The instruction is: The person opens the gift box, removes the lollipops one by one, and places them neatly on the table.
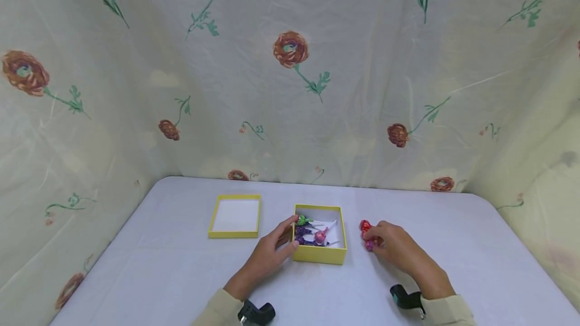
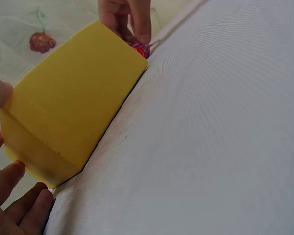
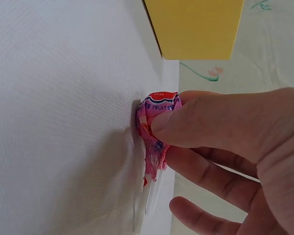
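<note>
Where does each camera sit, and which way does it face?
Head: on the head, facing forward and down at lid, box, candy; left hand, right hand, sleeves show.
Left: on left wrist, facing the box's outer walls; both hands partly show.
Right: on right wrist, facing candy and box; only right hand shows.
Shared by both wrist views: box, right hand, candy.

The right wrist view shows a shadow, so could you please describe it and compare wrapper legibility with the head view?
Right wrist: soft shadow on the white cloth, FRUIT legible on the pinched lollipop; head: lettering too small to read.
</note>
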`<state>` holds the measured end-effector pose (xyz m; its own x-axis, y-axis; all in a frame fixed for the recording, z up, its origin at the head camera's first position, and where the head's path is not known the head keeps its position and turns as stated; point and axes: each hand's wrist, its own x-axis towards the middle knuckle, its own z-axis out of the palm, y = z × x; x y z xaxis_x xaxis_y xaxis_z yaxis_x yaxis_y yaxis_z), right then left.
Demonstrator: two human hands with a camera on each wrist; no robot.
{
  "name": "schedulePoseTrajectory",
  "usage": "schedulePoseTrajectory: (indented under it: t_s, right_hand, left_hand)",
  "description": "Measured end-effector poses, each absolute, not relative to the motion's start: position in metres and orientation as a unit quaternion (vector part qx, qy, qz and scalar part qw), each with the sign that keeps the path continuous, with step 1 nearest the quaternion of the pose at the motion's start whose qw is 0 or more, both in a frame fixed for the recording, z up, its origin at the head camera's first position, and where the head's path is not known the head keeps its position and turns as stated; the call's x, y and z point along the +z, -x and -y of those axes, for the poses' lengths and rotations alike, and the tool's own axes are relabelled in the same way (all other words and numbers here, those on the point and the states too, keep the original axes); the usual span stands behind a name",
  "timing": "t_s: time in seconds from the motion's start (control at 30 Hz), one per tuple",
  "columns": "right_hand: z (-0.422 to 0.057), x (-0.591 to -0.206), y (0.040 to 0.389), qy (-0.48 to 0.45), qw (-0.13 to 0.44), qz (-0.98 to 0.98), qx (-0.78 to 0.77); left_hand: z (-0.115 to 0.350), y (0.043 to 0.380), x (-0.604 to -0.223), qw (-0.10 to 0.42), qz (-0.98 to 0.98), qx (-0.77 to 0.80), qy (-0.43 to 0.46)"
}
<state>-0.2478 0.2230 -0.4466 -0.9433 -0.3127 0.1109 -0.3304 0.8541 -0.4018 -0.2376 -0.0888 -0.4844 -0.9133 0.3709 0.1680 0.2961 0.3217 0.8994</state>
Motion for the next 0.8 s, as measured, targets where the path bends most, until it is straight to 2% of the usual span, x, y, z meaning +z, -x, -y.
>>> schedulePoseTrajectory:
  t_s: [0.27,0.63,0.8]
  right_hand:
    - [-0.223,-0.443,0.249,-0.153,0.011,0.964,0.218]
    - [-0.222,-0.438,0.248,-0.169,0.018,0.959,0.229]
    - [-0.219,-0.436,0.247,-0.185,0.021,0.956,0.226]
  left_hand:
    - [0.089,0.225,-0.458,0.037,-0.812,0.543,-0.213]
    - [0.089,0.245,-0.495,0.027,-0.81,0.547,-0.21]
    - [0.091,0.247,-0.499,0.027,-0.812,0.543,-0.211]
